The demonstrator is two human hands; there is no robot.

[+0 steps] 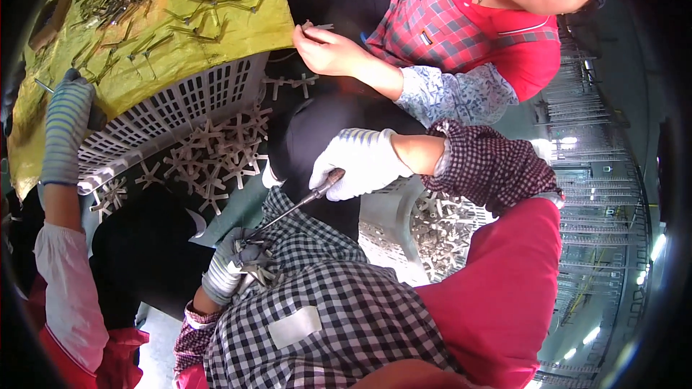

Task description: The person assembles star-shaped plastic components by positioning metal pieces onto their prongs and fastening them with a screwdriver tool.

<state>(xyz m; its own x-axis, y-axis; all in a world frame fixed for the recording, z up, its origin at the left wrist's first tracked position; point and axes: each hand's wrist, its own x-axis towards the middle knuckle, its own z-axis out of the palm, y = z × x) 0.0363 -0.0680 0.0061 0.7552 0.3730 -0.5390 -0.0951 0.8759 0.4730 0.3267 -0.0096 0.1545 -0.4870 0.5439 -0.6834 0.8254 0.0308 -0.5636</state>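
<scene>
1. As I look down over my black-and-white checked apron [346,302], my two gloved hands are close together, the left one low and near, the right one a little farther off.
2. My right hand [364,166], in a white glove, has its fingers wrapped around the dark handle of a thin metal tool [292,210], whose shaft slants down toward the left.
3. My left hand [222,274], in a grey-and-white glove, has its fingers curled around grey metal pieces [254,274] just above the apron. The tool's tip is at these fingers; I cannot tell what exactly it touches.
4. Beyond, on the left, a pale slotted crate [86,166] stands under a yellow-covered surface [249,36] strewn with thin metal parts [205,14].
5. A heap of star-shaped parts [223,148] lies beside the crate; more grey parts [443,234] fill a pale basket [389,212] on my right.
6. At the far left, a co-worker's striped glove [66,122] holds a slim rod [43,86]; at the far right, another co-worker in red [530,65] reaches a bare hand [328,50] near the surface's edge.
</scene>
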